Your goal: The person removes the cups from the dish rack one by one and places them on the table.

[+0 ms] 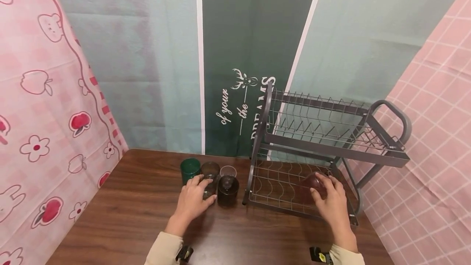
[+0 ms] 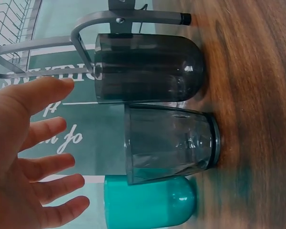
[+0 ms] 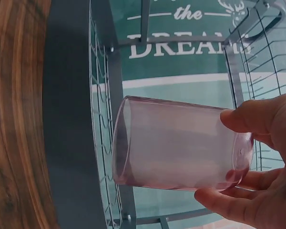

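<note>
My right hand [image 1: 333, 201] grips a translucent pink cup [image 3: 176, 145] near its base. The cup is upside down, its mouth facing the lower shelf of the dark grey dish rack [image 1: 333, 146]; whether the rim touches the wires I cannot tell. My left hand [image 1: 193, 199] is beside a group of cups, its fingers spread and holding nothing in the left wrist view. Near it stand a clear grey cup [image 2: 171, 140], a green cup [image 2: 150, 202] and a dark smoky cup [image 2: 150, 69], all upright on the table. Behind them shows the rim of a clear cup [image 1: 228, 170].
The two-tier rack stands on the brown wooden table [image 1: 140, 199], with wire shelves and a looped side handle [image 1: 401, 122]. A grey-green printed cloth [image 1: 239, 32] hangs behind. Pink patterned cloths hang left [image 1: 55, 113] and right [image 1: 434, 154].
</note>
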Demonstrator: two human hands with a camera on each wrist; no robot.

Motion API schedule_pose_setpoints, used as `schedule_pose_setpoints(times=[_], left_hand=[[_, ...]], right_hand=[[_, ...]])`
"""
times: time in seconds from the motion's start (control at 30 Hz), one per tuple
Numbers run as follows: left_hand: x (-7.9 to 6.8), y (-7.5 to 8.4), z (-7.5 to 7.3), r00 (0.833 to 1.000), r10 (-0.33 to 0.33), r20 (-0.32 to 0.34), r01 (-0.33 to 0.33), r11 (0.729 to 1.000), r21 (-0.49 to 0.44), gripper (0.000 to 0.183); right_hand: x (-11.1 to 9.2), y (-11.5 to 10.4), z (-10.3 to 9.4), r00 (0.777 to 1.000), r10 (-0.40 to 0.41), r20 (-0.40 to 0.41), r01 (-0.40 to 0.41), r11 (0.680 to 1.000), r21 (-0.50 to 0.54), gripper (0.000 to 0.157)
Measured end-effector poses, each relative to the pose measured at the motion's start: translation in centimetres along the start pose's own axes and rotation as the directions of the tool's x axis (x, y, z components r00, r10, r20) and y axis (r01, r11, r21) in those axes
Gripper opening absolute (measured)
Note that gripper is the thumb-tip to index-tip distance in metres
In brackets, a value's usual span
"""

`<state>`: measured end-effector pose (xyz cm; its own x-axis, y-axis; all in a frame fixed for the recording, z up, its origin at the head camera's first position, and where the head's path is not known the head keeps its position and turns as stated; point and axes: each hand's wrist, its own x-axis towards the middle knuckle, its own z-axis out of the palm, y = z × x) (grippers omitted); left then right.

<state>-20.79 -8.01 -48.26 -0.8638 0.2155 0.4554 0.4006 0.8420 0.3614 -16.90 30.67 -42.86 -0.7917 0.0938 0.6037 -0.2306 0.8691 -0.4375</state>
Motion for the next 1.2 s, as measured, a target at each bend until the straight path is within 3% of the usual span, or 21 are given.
schedule_pose_setpoints(times=[0.4, 0.77, 0.93, 1.2], left_hand=[[-0.3, 1.7, -0.2, 0.998, -0.047, -0.046, 0.041, 0.992, -0.122, 0.049], [-0.2, 2.8, -0.5, 0.996, -0.072, -0.046, 0.059, 0.972, -0.227, 0.049], [-0.1, 3.4, -0.7, 0.996, -0.087, -0.030, 0.075, 0.955, -0.287, 0.049], [-0.2, 4.0, -0.4, 0.996, -0.088, -0.018, 0.074, 0.918, -0.388, 0.052]], right_hand=[[-0.4, -2.1, 0.8, 0.999, -0.038, -0.007, 0.038, 0.999, 0.032, 0.049], [-0.2, -4.2, 1.7, 0.997, -0.067, 0.042, 0.063, 0.993, 0.096, 0.050], [-0.2, -5.2, 2.2, 0.995, -0.093, 0.028, 0.089, 0.988, 0.126, 0.049], [-0.5, -6.5, 3.0, 0.996, -0.077, 0.051, 0.068, 0.985, 0.158, 0.050]])
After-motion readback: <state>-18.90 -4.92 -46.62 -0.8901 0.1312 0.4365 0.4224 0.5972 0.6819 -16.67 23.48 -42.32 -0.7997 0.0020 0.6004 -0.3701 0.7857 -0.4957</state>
